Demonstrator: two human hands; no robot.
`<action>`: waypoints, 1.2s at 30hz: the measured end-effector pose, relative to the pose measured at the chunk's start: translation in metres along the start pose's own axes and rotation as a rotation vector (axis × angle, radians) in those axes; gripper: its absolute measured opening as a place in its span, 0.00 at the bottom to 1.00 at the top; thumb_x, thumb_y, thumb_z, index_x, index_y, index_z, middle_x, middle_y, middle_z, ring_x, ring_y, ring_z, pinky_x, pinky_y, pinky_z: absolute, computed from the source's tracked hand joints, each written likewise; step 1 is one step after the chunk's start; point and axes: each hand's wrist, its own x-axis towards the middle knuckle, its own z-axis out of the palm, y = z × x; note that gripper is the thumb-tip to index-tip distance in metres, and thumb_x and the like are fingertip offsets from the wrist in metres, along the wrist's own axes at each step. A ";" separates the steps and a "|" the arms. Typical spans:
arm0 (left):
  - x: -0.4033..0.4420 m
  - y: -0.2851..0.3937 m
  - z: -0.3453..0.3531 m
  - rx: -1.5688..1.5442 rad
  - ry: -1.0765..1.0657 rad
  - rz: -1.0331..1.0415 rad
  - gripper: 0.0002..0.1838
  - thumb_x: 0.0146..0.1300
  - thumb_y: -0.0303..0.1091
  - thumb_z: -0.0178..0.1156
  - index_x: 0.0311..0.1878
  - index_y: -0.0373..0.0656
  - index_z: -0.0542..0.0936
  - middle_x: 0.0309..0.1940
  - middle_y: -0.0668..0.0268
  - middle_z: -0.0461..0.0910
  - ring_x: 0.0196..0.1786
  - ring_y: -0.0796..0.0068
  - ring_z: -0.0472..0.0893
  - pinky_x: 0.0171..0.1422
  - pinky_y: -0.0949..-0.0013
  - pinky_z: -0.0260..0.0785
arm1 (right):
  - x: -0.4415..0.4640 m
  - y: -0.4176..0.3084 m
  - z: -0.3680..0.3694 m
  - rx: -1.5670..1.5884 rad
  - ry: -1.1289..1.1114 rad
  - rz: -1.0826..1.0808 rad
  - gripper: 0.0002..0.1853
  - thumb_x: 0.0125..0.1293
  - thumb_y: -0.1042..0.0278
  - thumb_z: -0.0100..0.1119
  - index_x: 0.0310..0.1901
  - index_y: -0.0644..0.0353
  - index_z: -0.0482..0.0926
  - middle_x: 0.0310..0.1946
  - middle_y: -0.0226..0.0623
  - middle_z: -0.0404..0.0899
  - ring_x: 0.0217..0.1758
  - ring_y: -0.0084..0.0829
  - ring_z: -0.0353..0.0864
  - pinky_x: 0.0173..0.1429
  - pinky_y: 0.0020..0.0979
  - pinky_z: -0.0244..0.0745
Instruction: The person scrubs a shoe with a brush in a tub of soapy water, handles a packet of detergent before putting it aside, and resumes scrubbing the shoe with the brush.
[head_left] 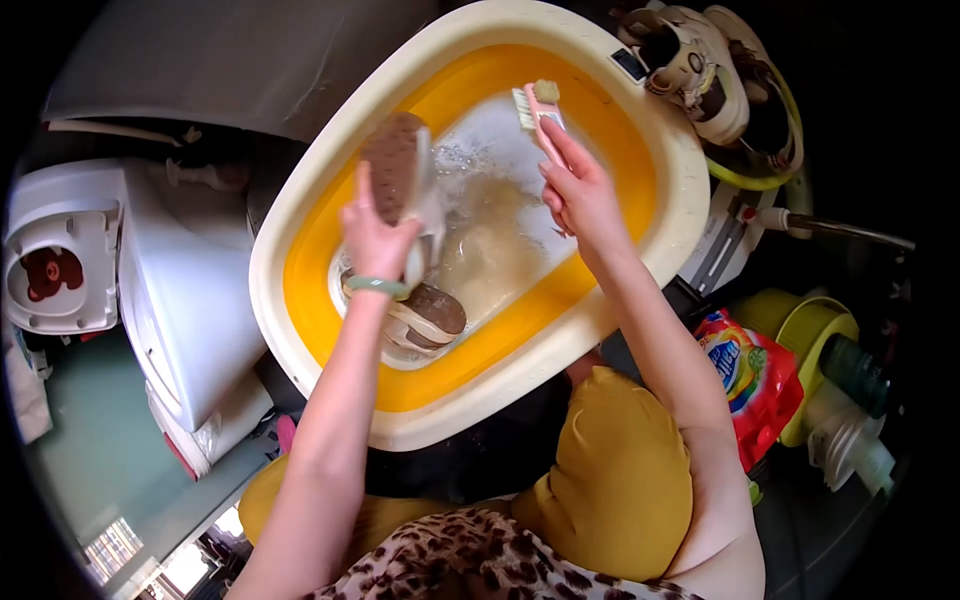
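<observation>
Clamped on a motion-blurred shoe (393,165), the person's left hand (375,238) reached forward over the tub (270,250), arm nearly straight, thumb spread from the fingers, a smooth green bracelet (376,287) round the wrist. That shoe was up above the tub's left side, its rough brown sole showing. Just beside the wrist lay a second shoe (435,312), pale-sided and dark-soled. I saw murky water (487,245) mid-tub, edged with white foam (485,130), inside rounded yellow walls and a broad cream rim. Farther right, the right hand (588,205) was closed round a pink brush (545,120), forearm slanting inward, forefinger along the handle, pale bristles above the water. Beyond the forearm was a shiny, crumpled red bag (770,385).
</observation>
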 end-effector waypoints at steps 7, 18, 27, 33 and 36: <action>-0.009 0.008 0.000 0.103 0.241 0.234 0.49 0.39 0.34 0.69 0.68 0.55 0.57 0.44 0.49 0.69 0.48 0.50 0.71 0.56 0.55 0.63 | 0.008 -0.004 0.001 -0.011 0.010 0.008 0.28 0.61 0.75 0.48 0.65 0.52 0.63 0.31 0.25 0.72 0.17 0.12 0.62 0.14 0.17 0.54; -0.051 -0.014 0.133 0.452 -0.057 0.097 0.46 0.44 0.46 0.69 0.68 0.63 0.56 0.51 0.48 0.65 0.51 0.52 0.69 0.54 0.54 0.61 | 0.008 0.007 -0.031 -0.090 0.080 0.097 0.27 0.63 0.76 0.48 0.65 0.51 0.63 0.31 0.24 0.72 0.17 0.12 0.62 0.15 0.15 0.54; -0.007 -0.010 0.101 0.311 -0.355 -0.007 0.52 0.39 0.42 0.70 0.69 0.64 0.53 0.50 0.49 0.67 0.53 0.52 0.71 0.55 0.53 0.64 | 0.000 -0.006 -0.009 -0.047 0.023 0.047 0.26 0.63 0.75 0.47 0.64 0.53 0.63 0.27 0.21 0.69 0.18 0.11 0.61 0.15 0.15 0.54; -0.002 -0.014 0.013 -0.029 -0.004 0.076 0.51 0.35 0.32 0.69 0.68 0.48 0.56 0.45 0.46 0.68 0.51 0.50 0.70 0.61 0.57 0.61 | -0.003 -0.001 -0.014 0.029 -0.010 -0.013 0.26 0.62 0.75 0.47 0.64 0.53 0.63 0.30 0.23 0.71 0.17 0.11 0.62 0.15 0.16 0.55; -0.007 -0.002 -0.013 -0.045 0.242 0.024 0.54 0.35 0.31 0.69 0.69 0.50 0.53 0.46 0.47 0.67 0.49 0.50 0.70 0.59 0.58 0.62 | 0.006 -0.005 -0.011 0.026 0.046 -0.006 0.27 0.62 0.74 0.47 0.64 0.53 0.63 0.29 0.23 0.71 0.17 0.11 0.62 0.15 0.17 0.54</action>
